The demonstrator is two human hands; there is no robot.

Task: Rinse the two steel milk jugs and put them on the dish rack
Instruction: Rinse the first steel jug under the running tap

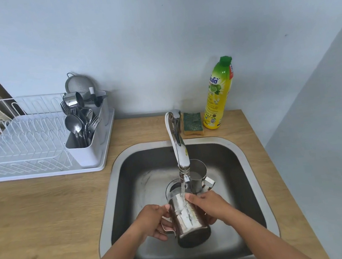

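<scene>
A wooden countertop (46,211) runs wall to wall, set into a corner of pale blue-grey walls (153,34). A stainless steel sink (242,152) is recessed into it right of centre.

The chrome faucet (178,141) rises from the sink's 12 o'clock edge and reaches forward over the basin. A stream of water (182,193) runs from its spout.

Both hands grip the first milk jug (189,222) over the basin, at about 6 o'clock from the spout. The jug is tilted with its base toward the camera, and the stream strikes its upper wall. The left hand (154,220) is closed around the handle side at 9 o'clock of the jug. The right hand (210,206) is wrapped on the jug's body at 3 o'clock, thumb near the rim.

The second milk jug (198,175) stands upright on the sink floor, just behind the spout, handle pointing to 4 o'clock.

At 10 o'clock from the sink, a white dish rack (26,146) sits on the counter; its cutlery holder (85,149) contains spoons and forks. A green-topped sponge (192,123) and a yellow dish soap bottle (218,94) stand at the sink's 1 o'clock, against the wall.
</scene>
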